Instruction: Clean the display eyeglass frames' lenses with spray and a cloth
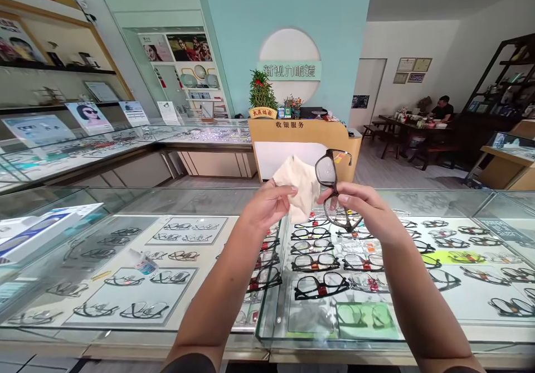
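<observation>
My left hand (270,204) pinches a cream cleaning cloth (301,186), fingers closed on its lower edge. My right hand (361,206) grips a pair of dark-framed glasses (332,186), held upright on end with one lens above the other. An orange tag hangs from the frame's upper part. Cloth and glasses sit side by side, just touching or nearly so, above a glass display counter (200,200). Both hands are raised over the seam between two showcase sections.
Rows of eyeglass frames (320,286) lie under the glass. A small bottle (144,262) rests on the counter at left, boxes (29,233) at far left. A cashier desk (305,139) stands ahead. A person (443,110) sits at a table at back right.
</observation>
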The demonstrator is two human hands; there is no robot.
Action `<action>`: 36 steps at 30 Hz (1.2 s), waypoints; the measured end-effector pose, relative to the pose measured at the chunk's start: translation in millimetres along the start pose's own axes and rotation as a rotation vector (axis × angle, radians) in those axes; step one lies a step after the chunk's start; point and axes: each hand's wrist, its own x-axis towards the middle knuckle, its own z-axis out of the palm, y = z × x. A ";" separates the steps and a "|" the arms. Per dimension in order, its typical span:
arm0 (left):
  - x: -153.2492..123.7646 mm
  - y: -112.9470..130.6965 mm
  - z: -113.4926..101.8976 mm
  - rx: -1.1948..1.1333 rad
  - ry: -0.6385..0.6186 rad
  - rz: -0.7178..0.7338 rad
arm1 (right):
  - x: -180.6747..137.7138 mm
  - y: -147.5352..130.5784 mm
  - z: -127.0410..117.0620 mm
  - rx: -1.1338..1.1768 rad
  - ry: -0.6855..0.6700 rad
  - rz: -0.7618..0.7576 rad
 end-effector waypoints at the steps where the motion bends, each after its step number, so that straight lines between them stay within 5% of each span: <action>1: 1.1 -0.5 1.0 -0.010 -0.003 0.004 | 1.1 1.3 0.3 0.001 -0.005 0.002; 22: 2.6 2.8 -1.4 -0.018 -0.028 0.040 | 7.2 12.7 0.3 0.163 -0.106 0.003; 36: 0.4 -27.0 11.7 -0.089 -0.167 0.079 | 10.5 19.4 10.2 0.307 -0.103 0.030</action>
